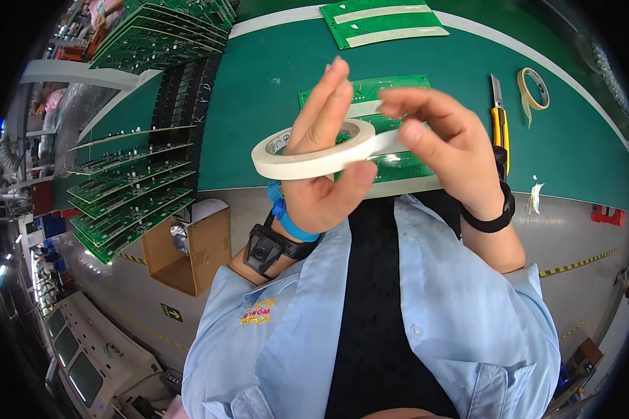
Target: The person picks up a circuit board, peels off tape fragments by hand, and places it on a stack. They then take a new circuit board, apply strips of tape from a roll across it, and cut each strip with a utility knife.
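Observation:
A roll of cream masking tape [314, 165] hangs on my left hand [320, 202]. The fingers pass up through its ring and the thumb lies along its outer side. A short strip of tape [386, 142] runs from the roll to my right hand [454, 143], where its end meets the thumb. The right fingers curve over it, and their exact grip is partly hidden. Beneath both hands lies a green circuit board [407, 82] with pale tape bands across it. My hands cover much of this board.
Another taped green board [384, 24] lies at the far edge of the green table [258, 126]. To the right are a yellow utility knife [500, 126], blade out, and a smaller tape roll [533, 89]. Racked circuit boards [129, 188] stand left, above a cardboard box [189, 251].

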The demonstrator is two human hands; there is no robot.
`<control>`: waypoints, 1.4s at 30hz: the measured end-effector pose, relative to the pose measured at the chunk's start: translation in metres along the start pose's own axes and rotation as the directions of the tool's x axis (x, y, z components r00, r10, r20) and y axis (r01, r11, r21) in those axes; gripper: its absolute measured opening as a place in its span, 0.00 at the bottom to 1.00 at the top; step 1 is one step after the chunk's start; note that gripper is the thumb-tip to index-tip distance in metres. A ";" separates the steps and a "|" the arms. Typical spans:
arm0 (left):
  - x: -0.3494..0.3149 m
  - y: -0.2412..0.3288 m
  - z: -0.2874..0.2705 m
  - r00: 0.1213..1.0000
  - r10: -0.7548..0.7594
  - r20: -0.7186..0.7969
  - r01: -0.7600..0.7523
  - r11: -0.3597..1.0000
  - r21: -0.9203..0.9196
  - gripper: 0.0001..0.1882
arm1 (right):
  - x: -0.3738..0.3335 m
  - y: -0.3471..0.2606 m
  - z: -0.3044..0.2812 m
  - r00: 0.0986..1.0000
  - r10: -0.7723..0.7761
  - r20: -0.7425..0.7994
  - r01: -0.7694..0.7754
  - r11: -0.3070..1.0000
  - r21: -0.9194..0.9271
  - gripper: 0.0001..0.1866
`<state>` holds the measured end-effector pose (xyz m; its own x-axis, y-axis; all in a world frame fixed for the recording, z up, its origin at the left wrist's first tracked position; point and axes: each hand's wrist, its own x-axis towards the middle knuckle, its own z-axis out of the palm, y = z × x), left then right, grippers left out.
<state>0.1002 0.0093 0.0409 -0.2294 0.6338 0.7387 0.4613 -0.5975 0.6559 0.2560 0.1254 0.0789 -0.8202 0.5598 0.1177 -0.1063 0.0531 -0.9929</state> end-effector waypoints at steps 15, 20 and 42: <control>0.004 0.013 -0.010 0.990 -0.140 -0.001 0.129 0.905 0.404 0.12 | -0.004 0.001 0.015 0.931 -0.366 0.002 0.331 0.839 -0.431 0.05; 0.005 0.012 -0.011 0.991 -0.129 0.031 0.099 0.873 0.478 0.08 | -0.004 0.002 0.021 0.846 -0.534 -0.004 0.400 0.638 -0.658 0.06; -0.006 0.000 0.011 0.985 0.128 -0.120 -0.059 0.887 0.459 0.12 | -0.011 0.015 0.031 0.967 0.255 -0.005 -0.204 0.785 0.585 0.05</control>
<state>0.1112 0.0110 0.0353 -0.2696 0.4890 0.8296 0.8156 -0.3421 0.4667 0.2460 0.0947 0.0628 -0.8174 0.5590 -0.1391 -0.2451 -0.5561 -0.7942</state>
